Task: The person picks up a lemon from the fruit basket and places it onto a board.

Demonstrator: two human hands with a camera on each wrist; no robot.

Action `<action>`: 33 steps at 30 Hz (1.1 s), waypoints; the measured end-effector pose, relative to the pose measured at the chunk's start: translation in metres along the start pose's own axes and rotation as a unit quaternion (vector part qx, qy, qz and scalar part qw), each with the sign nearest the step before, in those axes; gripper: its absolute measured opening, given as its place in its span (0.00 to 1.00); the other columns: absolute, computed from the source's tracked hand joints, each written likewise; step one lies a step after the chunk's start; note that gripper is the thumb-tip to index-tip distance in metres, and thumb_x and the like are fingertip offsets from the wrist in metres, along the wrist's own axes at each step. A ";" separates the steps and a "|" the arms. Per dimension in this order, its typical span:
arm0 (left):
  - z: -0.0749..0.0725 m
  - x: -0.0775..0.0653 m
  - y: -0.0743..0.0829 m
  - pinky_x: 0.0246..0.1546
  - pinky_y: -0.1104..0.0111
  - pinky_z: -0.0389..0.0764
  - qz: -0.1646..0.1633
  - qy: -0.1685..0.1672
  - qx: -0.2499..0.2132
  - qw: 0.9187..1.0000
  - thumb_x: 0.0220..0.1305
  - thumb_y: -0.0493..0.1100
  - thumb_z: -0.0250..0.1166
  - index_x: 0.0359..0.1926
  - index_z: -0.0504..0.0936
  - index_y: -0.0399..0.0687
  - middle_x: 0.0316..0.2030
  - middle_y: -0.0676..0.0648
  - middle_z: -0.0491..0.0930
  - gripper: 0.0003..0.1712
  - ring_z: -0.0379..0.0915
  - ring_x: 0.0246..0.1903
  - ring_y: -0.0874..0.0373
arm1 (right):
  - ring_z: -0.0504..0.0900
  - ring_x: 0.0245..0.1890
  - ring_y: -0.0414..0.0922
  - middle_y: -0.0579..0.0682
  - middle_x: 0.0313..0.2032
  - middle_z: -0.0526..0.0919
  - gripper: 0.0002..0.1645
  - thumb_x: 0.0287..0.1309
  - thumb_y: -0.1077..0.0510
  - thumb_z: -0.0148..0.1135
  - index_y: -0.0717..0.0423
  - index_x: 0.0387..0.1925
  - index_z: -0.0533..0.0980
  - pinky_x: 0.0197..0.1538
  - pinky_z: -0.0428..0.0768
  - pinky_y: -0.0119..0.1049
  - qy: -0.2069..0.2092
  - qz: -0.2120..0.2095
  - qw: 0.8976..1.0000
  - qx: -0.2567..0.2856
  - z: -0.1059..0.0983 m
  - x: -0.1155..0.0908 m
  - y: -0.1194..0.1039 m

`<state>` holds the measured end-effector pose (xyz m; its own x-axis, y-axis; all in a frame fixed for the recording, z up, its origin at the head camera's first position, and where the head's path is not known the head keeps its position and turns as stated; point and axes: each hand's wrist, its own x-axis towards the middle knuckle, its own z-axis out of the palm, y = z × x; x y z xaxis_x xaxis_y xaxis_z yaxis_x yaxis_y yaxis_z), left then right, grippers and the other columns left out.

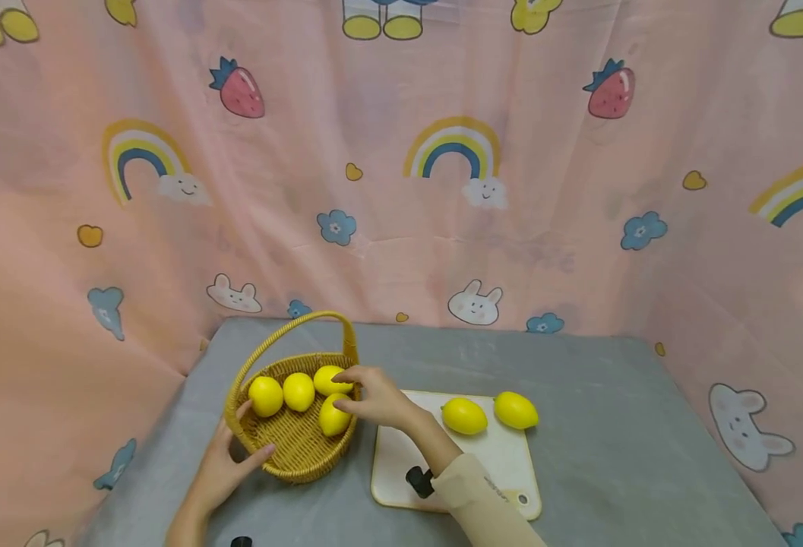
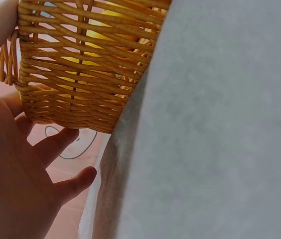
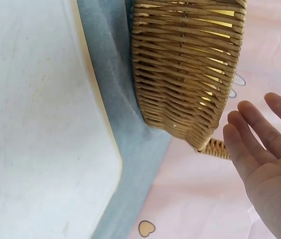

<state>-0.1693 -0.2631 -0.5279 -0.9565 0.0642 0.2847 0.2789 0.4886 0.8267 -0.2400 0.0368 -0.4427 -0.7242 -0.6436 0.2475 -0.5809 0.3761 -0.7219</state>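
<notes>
A yellow wicker basket [image 1: 295, 448] with a tall arched handle stands on the left of the table, several yellow lemons [image 1: 266, 396] inside it. My left hand [image 1: 219, 467] holds its left side, thumb over the rim; in the left wrist view the fingers spread along the woven wall [image 2: 75, 64]. Over the basket's right rim reaches my right hand [image 1: 382, 399], fingertips overlapping two lemons in the head view. From the right wrist, this hand [image 3: 270, 169] shows loosely extended fingers and nothing in the palm.
Right of the basket lies a white cutting board [image 1: 401, 456], one lemon [image 1: 465, 415] on it and another lemon [image 1: 516, 410] at its far right corner. My right forearm crosses the board. Grey cloth [image 1: 599, 456] covers the table; a pink patterned curtain [image 1: 387, 266] hangs behind.
</notes>
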 end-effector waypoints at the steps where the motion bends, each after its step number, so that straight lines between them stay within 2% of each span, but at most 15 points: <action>1: 0.000 0.000 0.000 0.63 0.30 0.50 -0.001 0.001 0.000 1.000 0.57 0.42 0.75 0.75 0.61 0.48 0.74 0.32 0.50 0.49 0.45 0.71 0.31 | 0.78 0.54 0.60 0.64 0.54 0.80 0.24 0.64 0.60 0.65 0.70 0.58 0.76 0.57 0.78 0.53 -0.002 0.000 1.000 -0.001 0.001 0.001 -0.001; 9: -0.002 0.002 0.002 0.62 0.29 0.50 0.001 -0.002 0.000 1.000 0.57 0.41 0.75 0.75 0.61 0.45 0.74 0.31 0.50 0.48 0.45 0.71 0.31 | 0.80 0.53 0.56 0.59 0.52 0.83 0.21 0.64 0.60 0.65 0.66 0.55 0.79 0.56 0.79 0.44 -0.011 0.002 0.999 -0.043 0.004 0.003 -0.007; 16: -0.002 0.000 0.005 0.61 0.27 0.50 -0.010 -0.003 0.008 1.000 0.57 0.42 0.75 0.75 0.60 0.44 0.74 0.30 0.48 0.48 0.44 0.71 0.28 | 0.79 0.57 0.49 0.55 0.54 0.83 0.22 0.62 0.58 0.68 0.62 0.57 0.79 0.59 0.77 0.35 -0.041 0.036 0.996 -0.066 0.011 0.010 -0.012; 19: -0.002 -0.002 0.007 0.61 0.28 0.50 -0.012 -0.001 0.007 1.000 0.56 0.41 0.75 0.75 0.61 0.44 0.74 0.30 0.49 0.49 0.44 0.71 0.28 | 0.79 0.57 0.48 0.54 0.54 0.83 0.23 0.60 0.59 0.70 0.62 0.57 0.80 0.59 0.76 0.33 -0.053 0.036 0.995 -0.074 0.015 0.013 -0.013; 22: -0.002 -0.003 0.008 0.62 0.29 0.51 -0.015 0.003 0.007 1.000 0.55 0.40 0.76 0.75 0.61 0.44 0.73 0.30 0.50 0.49 0.45 0.71 0.29 | 0.79 0.57 0.48 0.54 0.53 0.83 0.24 0.58 0.61 0.71 0.62 0.56 0.80 0.58 0.76 0.32 -0.057 0.032 0.996 -0.063 0.019 0.016 -0.012; 28: -0.001 -0.002 0.008 0.62 0.31 0.53 -0.005 0.006 0.005 1.000 0.55 0.39 0.76 0.74 0.62 0.44 0.73 0.31 0.51 0.49 0.46 0.70 0.31 | 0.80 0.54 0.48 0.54 0.51 0.84 0.24 0.56 0.63 0.73 0.60 0.55 0.81 0.56 0.79 0.36 -0.052 0.042 0.998 -0.006 0.026 0.023 -0.005; 33: 0.000 -0.002 0.006 0.62 0.30 0.52 -0.008 0.003 0.003 1.000 0.56 0.40 0.75 0.75 0.61 0.44 0.73 0.30 0.50 0.48 0.45 0.70 0.30 | 0.79 0.54 0.47 0.52 0.51 0.84 0.23 0.55 0.64 0.73 0.60 0.54 0.81 0.55 0.79 0.35 -0.060 0.046 0.997 0.000 0.027 0.028 -0.003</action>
<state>-0.1659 -0.2603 -0.5240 -0.9603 0.0513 0.2741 0.2628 0.4953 0.8280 -0.2485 -0.0002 -0.4514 -0.7245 -0.6816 0.1022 -0.5145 0.4362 -0.7382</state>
